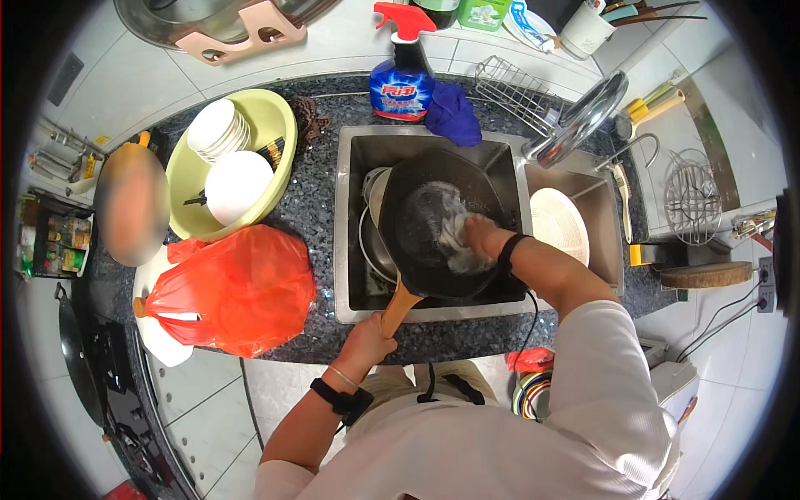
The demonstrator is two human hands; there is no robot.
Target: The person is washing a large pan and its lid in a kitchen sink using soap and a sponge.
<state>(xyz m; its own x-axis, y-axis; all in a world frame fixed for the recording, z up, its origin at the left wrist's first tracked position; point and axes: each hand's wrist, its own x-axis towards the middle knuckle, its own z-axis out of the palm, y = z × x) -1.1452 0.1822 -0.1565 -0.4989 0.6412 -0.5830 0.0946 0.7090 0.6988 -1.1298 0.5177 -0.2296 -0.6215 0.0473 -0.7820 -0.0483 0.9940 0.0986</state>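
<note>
A black pan (421,200) with a wooden handle rests tilted in the left basin of the steel sink (342,250), over other metal cookware (371,254). My left hand (375,337) grips that handle beside the sink's near edge. Inside the pan, my right hand (487,237) presses a whitish crumpled cloth or scrubber (454,232), with pale suds around it; my fingertips are partly hidden. The right basin holds a white colander (557,225).
A green tub (283,179) of white bowls and a red plastic bag (242,292) sit left. Behind the sink are a spray bottle (400,92), blue cloth (454,117), wire rack (508,100) and faucet (575,125). A round wooden board (700,275) is at right.
</note>
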